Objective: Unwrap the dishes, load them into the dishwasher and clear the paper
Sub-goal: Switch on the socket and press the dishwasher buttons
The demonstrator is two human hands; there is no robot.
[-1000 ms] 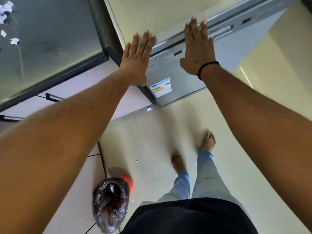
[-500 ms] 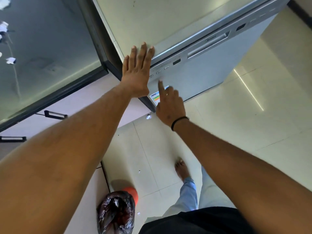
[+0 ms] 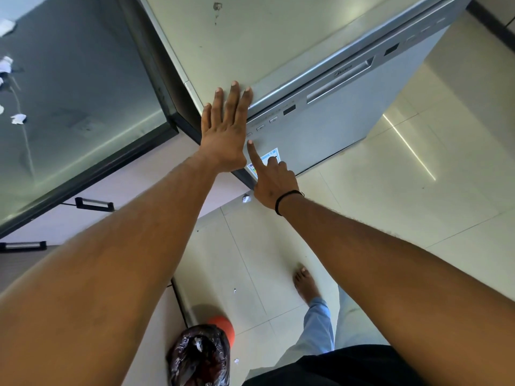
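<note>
The grey dishwasher (image 3: 342,126) stands with its door closed, a row of small buttons and a recessed handle along the top of the door. My left hand (image 3: 224,129) lies flat with fingers spread on the top left corner of the machine. My right hand (image 3: 271,176) has its index finger stretched out, the tip touching the door just below the leftmost buttons, other fingers curled; it covers part of an energy label (image 3: 271,156). Several scraps of white paper (image 3: 18,118) lie on the dark countertop (image 3: 83,107) at the left. No dishes are in view.
A bin lined with a dark plastic bag (image 3: 199,355) stands on the tiled floor by my legs, an orange object (image 3: 224,325) behind it. Cabinet fronts with black handles (image 3: 93,203) run under the countertop. Small paper bits (image 3: 245,198) lie on the floor.
A second ago both hands were flat on the dishwasher's front. My right hand dropped lower, curled into a pointing finger and now touches near the buttons. My left hand stayed on the corner.
</note>
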